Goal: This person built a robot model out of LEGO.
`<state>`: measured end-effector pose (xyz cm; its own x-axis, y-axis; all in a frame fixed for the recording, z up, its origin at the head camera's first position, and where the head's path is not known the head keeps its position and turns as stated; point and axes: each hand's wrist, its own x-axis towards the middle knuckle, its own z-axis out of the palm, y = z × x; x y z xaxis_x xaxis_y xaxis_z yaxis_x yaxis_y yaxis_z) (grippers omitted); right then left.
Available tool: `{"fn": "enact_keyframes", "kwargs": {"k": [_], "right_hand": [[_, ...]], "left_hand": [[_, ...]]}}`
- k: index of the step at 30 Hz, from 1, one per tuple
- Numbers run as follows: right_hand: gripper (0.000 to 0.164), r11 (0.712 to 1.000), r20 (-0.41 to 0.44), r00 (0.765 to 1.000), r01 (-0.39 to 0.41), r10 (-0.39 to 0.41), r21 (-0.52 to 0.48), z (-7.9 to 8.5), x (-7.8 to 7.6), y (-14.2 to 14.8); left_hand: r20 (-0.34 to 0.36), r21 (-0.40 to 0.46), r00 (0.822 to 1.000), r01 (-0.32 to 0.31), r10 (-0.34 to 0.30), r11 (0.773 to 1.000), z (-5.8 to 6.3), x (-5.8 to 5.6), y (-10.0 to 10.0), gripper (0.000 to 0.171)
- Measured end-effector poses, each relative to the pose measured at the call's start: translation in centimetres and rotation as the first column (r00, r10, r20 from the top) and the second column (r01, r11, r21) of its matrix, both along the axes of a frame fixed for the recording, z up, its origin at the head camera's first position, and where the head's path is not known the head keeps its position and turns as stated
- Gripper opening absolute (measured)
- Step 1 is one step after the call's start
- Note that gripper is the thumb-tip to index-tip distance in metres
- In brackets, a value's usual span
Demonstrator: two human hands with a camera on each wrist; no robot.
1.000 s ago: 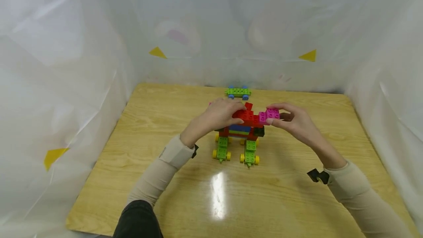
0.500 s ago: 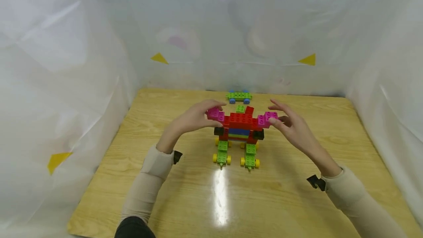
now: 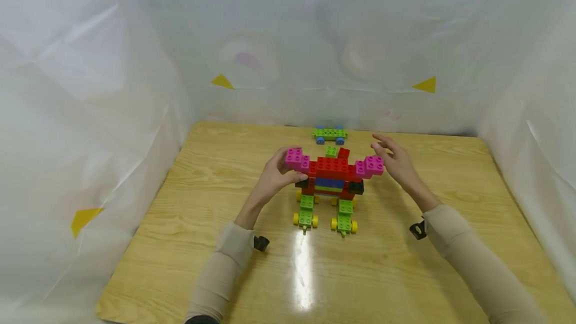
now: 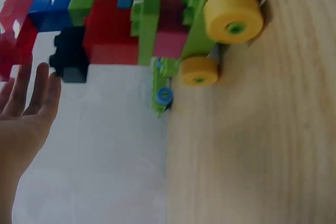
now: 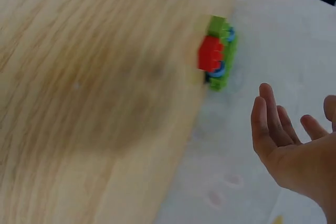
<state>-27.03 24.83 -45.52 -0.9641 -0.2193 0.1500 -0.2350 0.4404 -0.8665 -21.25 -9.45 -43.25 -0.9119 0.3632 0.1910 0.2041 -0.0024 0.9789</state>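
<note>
A toy figure built of interlocking bricks stands mid-table, with red bricks (image 3: 332,165) on top and blue and green layers below. Its feet are green wheeled bases (image 3: 306,218) with yellow wheels. Pink bricks (image 3: 294,158) project at its left, and more pink bricks (image 3: 372,165) at its right. My left hand (image 3: 272,176) is around the left pink end, thumb in front beside a black brick (image 4: 72,53); its fingers extend loosely in the left wrist view, and contact is unclear. My right hand (image 3: 398,164) hovers just right of the figure, fingers loosely bent, holding nothing.
Behind the figure lie a green wheeled base (image 3: 330,135) with blue wheels, a small green brick (image 3: 331,151) and a red brick (image 3: 344,153). White sheeting (image 3: 288,39) encloses the wooden table (image 3: 216,164) at the back and sides.
My left hand moved off the red top to the left pink end. My right hand let go of the right pink bricks and drew away. The figure stays standing.
</note>
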Motion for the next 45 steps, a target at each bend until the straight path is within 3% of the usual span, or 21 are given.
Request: {"fn": "enact_keyframes", "kwargs": {"k": [2, 8, 14, 17, 24, 29, 38, 42, 45], "right_hand": [[0.051, 0.999, 0.014, 1.0, -0.027, 0.026, 0.029, -1.2, -1.0, -0.5], [0.047, 0.981, -0.012, 0.992, -0.124, 0.127, 0.147, -3.3, -3.3, -2.2], [0.052, 0.946, 0.042, 0.978, -0.206, 0.202, 0.25, -4.2, -5.0, -4.2], [0.057, 0.932, 0.07, 0.977, -0.214, 0.202, 0.294, -4.8, -5.7, -5.0], [0.06, 0.905, 0.028, 0.981, -0.19, 0.194, 0.38, -6.3, -6.6, -6.0], [0.06, 0.912, 0.05, 0.986, -0.169, 0.162, 0.374, -6.3, -6.8, -6.4], [0.05, 0.891, 0.064, 0.991, -0.131, 0.114, 0.435, -6.4, -6.8, -6.2], [0.051, 0.929, 0.067, 0.995, -0.095, 0.076, 0.357, -5.1, -6.9, -4.9], [0.051, 0.965, 0.014, 0.999, -0.052, 0.05, 0.257, -2.5, -7.1, -3.8]], "left_hand": [[0.046, 0.019, 0.999, 0.011, -0.012, 1.0, -0.7, 0.0, 0.4, 0.062], [0.141, -0.078, 0.989, 0.042, -0.031, 0.996, -2.0, -0.2, 1.3, 0.047], [0.148, -0.025, 0.988, 0.049, -0.045, 0.999, -1.9, -0.4, 1.8, 0.054], [0.164, -0.012, 0.986, 0.039, -0.036, 0.999, -2.0, -0.1, 1.8, 0.054], [0.165, -0.026, 0.986, 0.036, -0.032, 0.999, -2.1, 0.3, 1.7, 0.05], [0.144, -0.031, 0.989, 0.045, -0.04, 0.998, -2.0, 0.3, 1.7, 0.045], [0.103, -0.058, 0.994, 0.051, -0.045, 0.997, -2.1, 0.2, 2.0, 0.039], [0.107, -0.047, 0.993, 0.054, -0.049, 0.997, -2.1, 0.1, 2.3, 0.038], [0.088, -0.057, 0.995, 0.043, -0.038, 0.997, -1.8, 0.1, 2.5, 0.031]]}}
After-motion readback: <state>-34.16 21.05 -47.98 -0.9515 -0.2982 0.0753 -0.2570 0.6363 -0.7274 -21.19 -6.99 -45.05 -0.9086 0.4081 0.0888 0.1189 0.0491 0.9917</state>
